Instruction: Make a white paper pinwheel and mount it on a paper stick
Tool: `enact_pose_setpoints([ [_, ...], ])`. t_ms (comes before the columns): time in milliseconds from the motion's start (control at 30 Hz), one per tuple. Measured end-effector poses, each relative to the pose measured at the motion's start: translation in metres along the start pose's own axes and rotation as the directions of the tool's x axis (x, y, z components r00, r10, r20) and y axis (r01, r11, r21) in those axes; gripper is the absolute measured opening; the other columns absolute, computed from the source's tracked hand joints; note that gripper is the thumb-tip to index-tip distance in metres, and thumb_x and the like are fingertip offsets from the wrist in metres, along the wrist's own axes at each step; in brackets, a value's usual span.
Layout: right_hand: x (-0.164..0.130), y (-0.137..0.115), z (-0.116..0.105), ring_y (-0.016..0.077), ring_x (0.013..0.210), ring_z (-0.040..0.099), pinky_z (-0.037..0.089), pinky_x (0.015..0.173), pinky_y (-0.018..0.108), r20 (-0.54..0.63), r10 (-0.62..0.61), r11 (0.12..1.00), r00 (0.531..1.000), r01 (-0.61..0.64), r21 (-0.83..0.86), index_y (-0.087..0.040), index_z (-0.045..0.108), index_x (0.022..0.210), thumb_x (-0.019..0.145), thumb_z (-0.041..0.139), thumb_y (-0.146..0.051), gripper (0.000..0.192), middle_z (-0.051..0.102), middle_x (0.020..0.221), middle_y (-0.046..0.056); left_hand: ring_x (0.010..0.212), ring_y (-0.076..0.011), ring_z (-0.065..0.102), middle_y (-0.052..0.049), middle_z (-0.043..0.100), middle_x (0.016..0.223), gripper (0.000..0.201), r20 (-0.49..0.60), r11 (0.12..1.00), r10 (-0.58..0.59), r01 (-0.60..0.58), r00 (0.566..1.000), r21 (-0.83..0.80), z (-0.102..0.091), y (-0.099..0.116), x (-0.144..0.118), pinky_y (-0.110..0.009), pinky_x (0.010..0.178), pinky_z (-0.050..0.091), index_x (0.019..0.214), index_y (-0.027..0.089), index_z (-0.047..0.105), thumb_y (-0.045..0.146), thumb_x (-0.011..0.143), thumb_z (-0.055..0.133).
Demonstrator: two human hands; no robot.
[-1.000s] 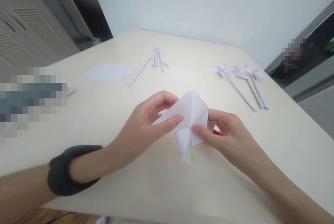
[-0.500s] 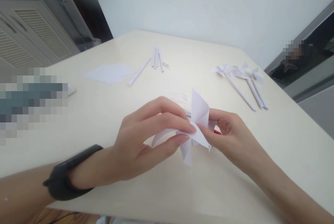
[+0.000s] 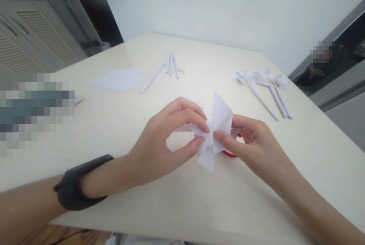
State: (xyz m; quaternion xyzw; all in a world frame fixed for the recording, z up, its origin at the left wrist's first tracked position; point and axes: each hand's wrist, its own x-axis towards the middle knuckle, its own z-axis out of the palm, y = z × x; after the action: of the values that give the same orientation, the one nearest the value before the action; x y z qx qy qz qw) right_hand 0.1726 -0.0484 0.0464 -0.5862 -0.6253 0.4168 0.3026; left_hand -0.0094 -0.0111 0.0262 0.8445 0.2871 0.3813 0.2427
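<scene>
A white paper pinwheel (image 3: 222,112) is held above the front middle of the table, its points curled in toward the centre. My left hand (image 3: 168,138) pinches it near the centre between thumb and fingers. On the other side my right hand (image 3: 251,138) grips a blade, thumb in front and fingers behind the paper. Behind the pinwheel and under my right hand, red-handled scissors (image 3: 229,154) lie partly hidden. Small thin white pieces (image 3: 203,105) lie just beyond my left fingers.
Finished-looking pinwheels on paper sticks (image 3: 261,79) lie at the right. White paper sheets (image 3: 118,80) lie at the left. Several rolled paper tubes (image 3: 170,63) and small wire-like bits (image 3: 181,71) are at the back. A blurred-out object (image 3: 34,110) stands at the left edge.
Both hands have raised the pinwheel slightly and turned its face toward me. The loose point near my right thumb is now folded in at the centre. More of the red scissor handle shows.
</scene>
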Motion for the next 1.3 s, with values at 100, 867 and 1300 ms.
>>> enact_pose_setpoints([
  [100, 0.000, 0.000, 0.000, 0.0143, 0.067, 0.050, 0.040, 0.056, 0.027, -0.001, 0.000, 1.000, 1.000, 0.000, 0.005, -0.018, 0.050, 0.068, 0.082, 0.051, -0.021, 0.015, 0.055, 0.071, 0.000, 0.093, -0.0169, 0.055, -0.004, 0.056, 0.098, 0.010, 0.009, 0.999, -0.033, 0.033, 0.999, -0.039, 0.002, -0.003, 0.000, -0.027, 0.079, 0.047, 0.086, 0.020, 0.061, 0.012, 0.079, 0.061],
  [867, 0.002, 0.013, 0.005, 0.0107, 0.061, 0.044, 0.030, 0.050, 0.023, -0.048, -0.089, 0.992, 0.995, 0.084, -0.095, -0.019, 0.052, 0.066, 0.081, 0.053, -0.022, 0.015, 0.051, 0.063, -0.004, 0.097, -0.0175, 0.058, -0.002, 0.060, 0.096, 0.018, 0.139, 0.817, -0.316, 0.343, 0.939, -0.464, 0.012, -0.014, 0.000, -0.029, 0.085, 0.047, 0.092, 0.020, 0.055, 0.025, 0.079, 0.066],
  [1300, 0.000, 0.011, 0.004, 0.0111, 0.058, 0.041, 0.029, 0.048, 0.024, -0.055, -0.114, 0.985, 0.992, 0.106, -0.133, -0.018, 0.054, 0.066, 0.080, 0.053, -0.022, 0.014, 0.047, 0.062, -0.003, 0.084, -0.0168, 0.059, 0.000, 0.062, 0.087, 0.008, 0.181, 0.806, -0.384, 0.424, 0.906, -0.413, 0.011, -0.012, 0.001, -0.027, 0.073, 0.047, 0.084, 0.021, 0.056, 0.024, 0.080, 0.063],
])
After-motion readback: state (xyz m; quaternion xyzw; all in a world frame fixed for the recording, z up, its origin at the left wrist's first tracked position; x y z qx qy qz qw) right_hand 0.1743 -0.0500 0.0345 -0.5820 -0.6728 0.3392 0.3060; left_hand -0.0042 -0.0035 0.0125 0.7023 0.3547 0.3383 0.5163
